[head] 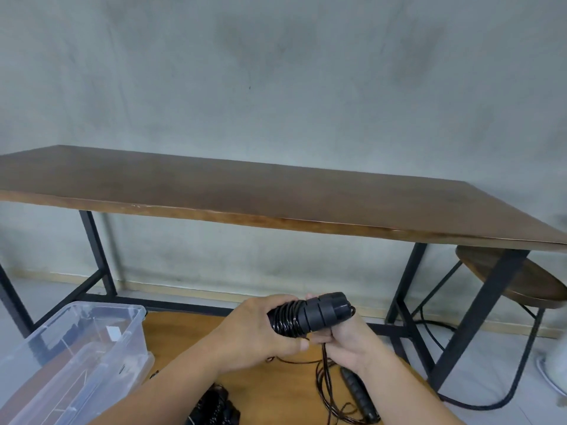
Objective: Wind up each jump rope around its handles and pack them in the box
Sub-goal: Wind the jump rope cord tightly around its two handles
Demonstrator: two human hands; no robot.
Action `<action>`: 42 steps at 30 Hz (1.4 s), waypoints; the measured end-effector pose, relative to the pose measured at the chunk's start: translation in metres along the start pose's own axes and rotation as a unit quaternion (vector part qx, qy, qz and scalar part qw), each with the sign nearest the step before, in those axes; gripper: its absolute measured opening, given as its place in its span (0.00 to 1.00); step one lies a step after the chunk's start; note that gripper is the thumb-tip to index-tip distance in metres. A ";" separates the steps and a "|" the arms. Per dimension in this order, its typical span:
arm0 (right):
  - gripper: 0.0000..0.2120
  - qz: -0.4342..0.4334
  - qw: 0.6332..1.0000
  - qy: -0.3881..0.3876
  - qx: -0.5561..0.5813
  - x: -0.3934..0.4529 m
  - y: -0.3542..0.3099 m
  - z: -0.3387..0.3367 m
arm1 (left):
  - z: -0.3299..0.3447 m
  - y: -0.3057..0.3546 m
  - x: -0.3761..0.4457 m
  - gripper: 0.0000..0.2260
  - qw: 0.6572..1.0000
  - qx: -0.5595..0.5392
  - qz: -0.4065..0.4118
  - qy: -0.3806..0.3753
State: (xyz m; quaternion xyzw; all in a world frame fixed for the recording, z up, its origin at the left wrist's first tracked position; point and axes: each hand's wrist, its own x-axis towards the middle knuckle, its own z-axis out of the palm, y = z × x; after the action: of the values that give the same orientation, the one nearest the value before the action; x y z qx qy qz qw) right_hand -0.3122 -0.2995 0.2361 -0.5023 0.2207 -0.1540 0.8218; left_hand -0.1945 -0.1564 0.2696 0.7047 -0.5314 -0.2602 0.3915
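Here the left hand [260,329] and right hand [346,338] both grip the half-wound jump rope handles [310,314] above the floor, right of the clear box [122,320]; slack tension could let coils slip.

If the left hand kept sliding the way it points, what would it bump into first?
The left hand points rightward along the black cord-wrapped jump rope handles it holds, so it would probably meet the right hand first, which holds the same bundle. Depth is unclear.
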 end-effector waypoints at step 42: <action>0.10 -0.016 0.878 -0.112 -0.465 0.003 -0.072 0.010 | -0.013 -0.006 0.009 0.23 0.984 0.152 -0.026 -0.090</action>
State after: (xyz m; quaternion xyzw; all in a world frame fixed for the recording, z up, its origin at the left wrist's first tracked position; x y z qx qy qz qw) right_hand -0.3065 -0.3260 0.3037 -0.8440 0.1652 0.0111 0.5101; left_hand -0.1778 -0.1603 0.2722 0.7431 -0.5795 -0.2491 0.2233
